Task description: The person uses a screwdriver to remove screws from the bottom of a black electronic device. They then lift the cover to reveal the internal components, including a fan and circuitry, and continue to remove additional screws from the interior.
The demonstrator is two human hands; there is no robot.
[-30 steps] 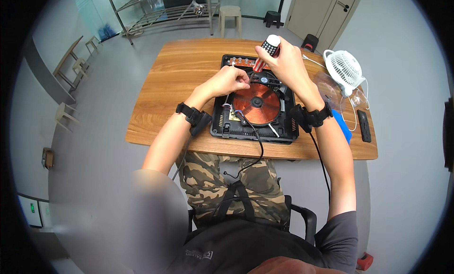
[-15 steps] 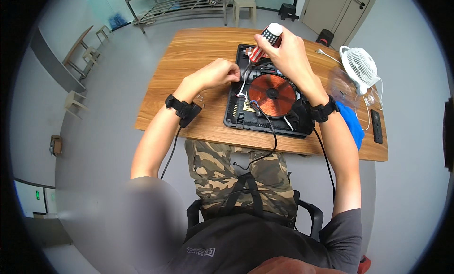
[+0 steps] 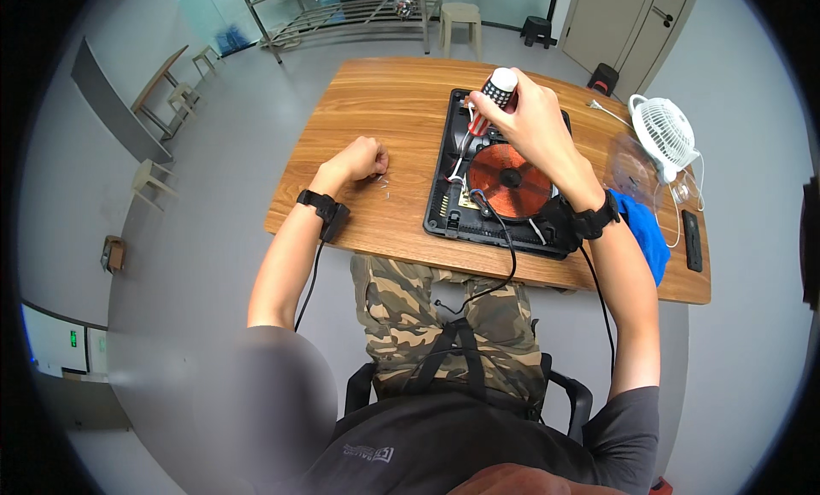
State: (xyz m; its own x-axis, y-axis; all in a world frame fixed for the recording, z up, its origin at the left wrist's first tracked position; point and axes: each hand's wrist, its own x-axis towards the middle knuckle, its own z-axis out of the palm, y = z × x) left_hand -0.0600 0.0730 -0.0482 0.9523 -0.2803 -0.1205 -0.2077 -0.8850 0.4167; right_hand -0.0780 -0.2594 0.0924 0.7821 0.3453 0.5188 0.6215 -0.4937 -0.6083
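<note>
My right hand (image 3: 538, 119) grips a screwdriver (image 3: 489, 102) with a white-capped, red and dark patterned handle. Its shaft points down into the far left part of an opened induction cooker's black housing (image 3: 437, 206). A round copper coil (image 3: 510, 181) lies inside, close under my right wrist. Left of the housing, my left hand (image 3: 359, 159) is closed low over the table, fingers curled; whatever is in them is hidden. Several small screws (image 3: 384, 186) lie beside those fingers. White wires (image 3: 461, 158) run along the housing's left inside, and a black cable (image 3: 510, 247) hangs over the table's front edge.
At the right of the wooden table (image 3: 384, 93) stand a small white fan (image 3: 666, 132), clear plastic packaging (image 3: 630, 166), a blue cloth (image 3: 645, 234) and a black strip (image 3: 691, 240). Cables trail from both wrist straps. Behind the table are a metal rack (image 3: 350, 17) and stools (image 3: 461, 21).
My left hand has moved from the housing's left edge leftward to the loose screws. The screwdriver remains in my right hand over the cooker. The whole view has shifted slightly.
</note>
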